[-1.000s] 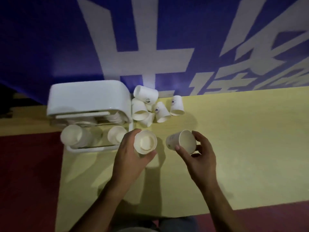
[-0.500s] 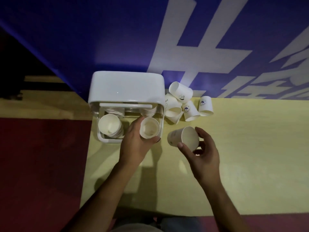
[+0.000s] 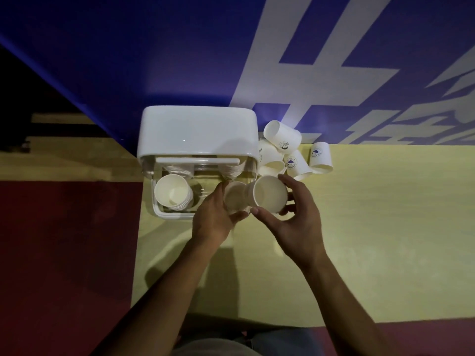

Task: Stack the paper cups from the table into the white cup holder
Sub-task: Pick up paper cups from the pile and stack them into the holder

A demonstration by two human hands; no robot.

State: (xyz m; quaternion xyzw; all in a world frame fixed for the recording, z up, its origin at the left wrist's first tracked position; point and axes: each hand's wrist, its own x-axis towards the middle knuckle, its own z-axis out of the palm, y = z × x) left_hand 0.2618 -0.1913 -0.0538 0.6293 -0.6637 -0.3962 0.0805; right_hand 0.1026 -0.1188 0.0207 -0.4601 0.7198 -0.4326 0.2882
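Head view: loose paper cups [image 3: 321, 158] bear small, unreadable blue logos [image 3: 291, 163].

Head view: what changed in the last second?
The left hand carried its cup from over the table into the right side of the white cup holder. The right hand brought a second cup leftward beside it. Both keep their grip. The left-side stack and loose cups stayed put.

Blue banner [image 3: 128, 60] with big white lettering along the back, dark red floor [image 3: 64, 253] at the left
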